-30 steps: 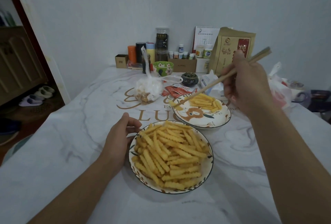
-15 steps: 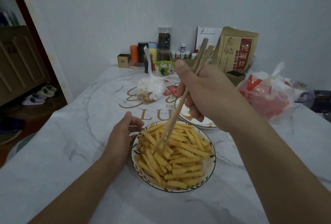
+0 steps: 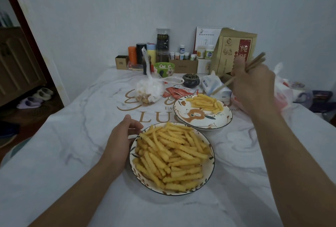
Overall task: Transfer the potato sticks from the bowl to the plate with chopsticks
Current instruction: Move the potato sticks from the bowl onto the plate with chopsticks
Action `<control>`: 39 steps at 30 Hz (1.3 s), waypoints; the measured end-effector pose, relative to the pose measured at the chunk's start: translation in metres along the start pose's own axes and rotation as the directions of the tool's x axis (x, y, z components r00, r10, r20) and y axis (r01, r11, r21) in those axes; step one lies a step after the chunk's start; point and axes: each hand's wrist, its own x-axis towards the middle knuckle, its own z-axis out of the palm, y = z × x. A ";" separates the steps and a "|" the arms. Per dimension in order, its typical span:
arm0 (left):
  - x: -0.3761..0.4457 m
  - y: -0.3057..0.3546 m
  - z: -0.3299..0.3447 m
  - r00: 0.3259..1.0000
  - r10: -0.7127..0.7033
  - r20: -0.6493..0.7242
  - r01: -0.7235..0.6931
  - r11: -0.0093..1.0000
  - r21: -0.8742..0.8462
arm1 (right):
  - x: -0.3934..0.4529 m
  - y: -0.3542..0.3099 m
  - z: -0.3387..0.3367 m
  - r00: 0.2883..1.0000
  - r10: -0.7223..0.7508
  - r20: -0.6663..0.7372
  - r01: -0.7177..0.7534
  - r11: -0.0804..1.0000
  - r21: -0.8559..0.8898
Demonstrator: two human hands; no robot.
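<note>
while the right hand is clenching the chopsticks high over the far side of the plate, the tips are pointing down and to the left, above the plate's far rim, and they are looking empty; whether they are touching each other is too fine to tell. the left hand is lying relaxed against the near-left rim of the bowl, fingers loosely bent along it, steadying rather than gripping.

the potato sticks are mostly sitting heaped in the bowl, piled up to its rim, with only a small cluster lying on the far half of the plate. so the job is looking early.

the risks are coming from that heap. sticks are lying crossed over one another, so pinching one from the middle is likely to be dragging a neighbour over the rim and onto the tablecloth. they are looking ridged and brittle, so squeezing too hard is risking a snapped stick, and pinching too lightly is risking a drop in the gap between bowl and plate, which are sitting just beside each other. the bowl is being held only lightly, so a sideways push from the tips could be sliding it into the plate. the red plastic bag and tissue pack are sitting near the raised hand, and a wide swing could be knocking them.
</note>
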 end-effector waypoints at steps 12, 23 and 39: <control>0.003 -0.002 0.000 1.000 -0.005 -0.018 0.005 1.000 0.000 | 0.006 0.055 0.021 0.994 0.097 -0.040 -0.102 0.979 -0.175; 0.000 0.000 0.000 1.000 -0.008 -0.010 0.008 1.000 -0.003 | 0.010 0.001 -0.004 0.946 0.235 0.221 -0.295 0.909 0.294; -0.003 0.004 0.000 1.000 -0.016 0.013 0.017 1.000 -0.015 | -0.046 -0.072 -0.011 0.697 -0.202 0.689 -0.025 0.952 0.304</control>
